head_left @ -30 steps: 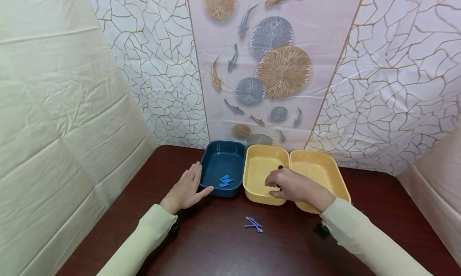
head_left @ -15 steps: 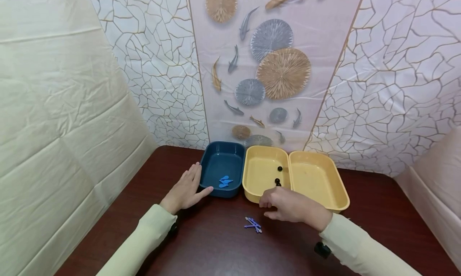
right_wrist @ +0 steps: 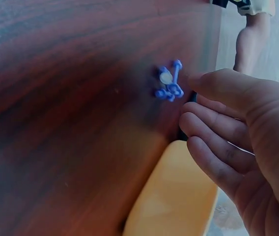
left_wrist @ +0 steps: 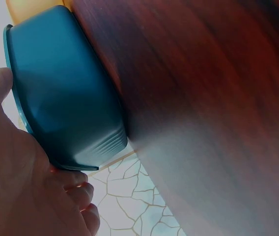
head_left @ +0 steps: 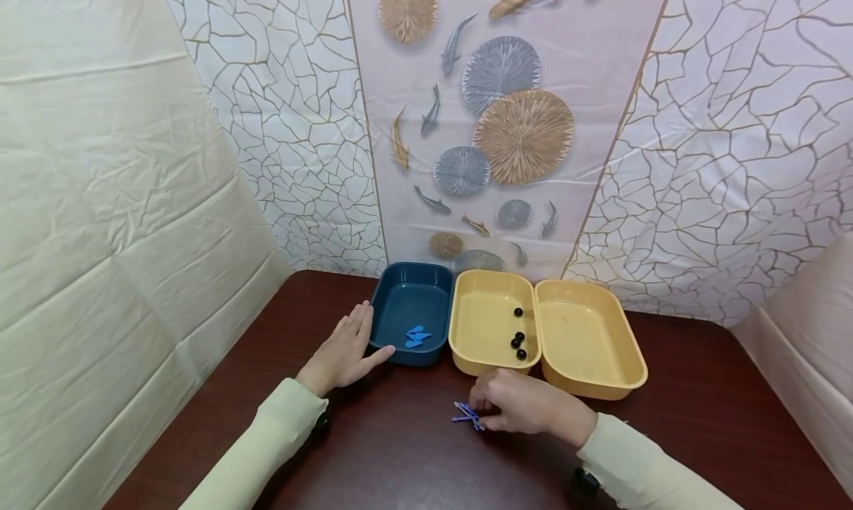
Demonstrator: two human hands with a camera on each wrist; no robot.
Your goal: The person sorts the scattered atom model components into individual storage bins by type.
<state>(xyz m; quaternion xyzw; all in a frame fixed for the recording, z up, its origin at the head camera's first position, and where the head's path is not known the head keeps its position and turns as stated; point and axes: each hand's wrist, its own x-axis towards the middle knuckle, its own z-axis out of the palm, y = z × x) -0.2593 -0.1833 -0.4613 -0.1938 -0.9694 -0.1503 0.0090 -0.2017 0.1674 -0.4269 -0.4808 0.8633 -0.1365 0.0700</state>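
My left hand [head_left: 341, 351] rests with straight fingers on the left edge of a dark blue tray [head_left: 375, 310]. In the left wrist view its thumb touches the rim of the blue tray [left_wrist: 70, 88]. Several small blue drop-shaped pieces [head_left: 417, 335] lie inside. My right hand [head_left: 526, 403] is at a small pile of thin purple sticks with knobbed ends [head_left: 464, 415] on the table. In the right wrist view the sticks [right_wrist: 171, 86] lie just beyond the thumb and bent fingers of the right hand [right_wrist: 237, 128], with nothing visibly held.
A yellow tray [head_left: 476, 310] stands beside the blue one, with several black balls [head_left: 518, 340] along its right side. A second yellow tray [head_left: 589, 332] adjoins it on the right. Patterned cloth hangs behind the dark wooden table [head_left: 393, 458].
My right hand has moved from over the middle yellow tray down to the purple sticks, uncovering the black balls. The left hand has stayed put.
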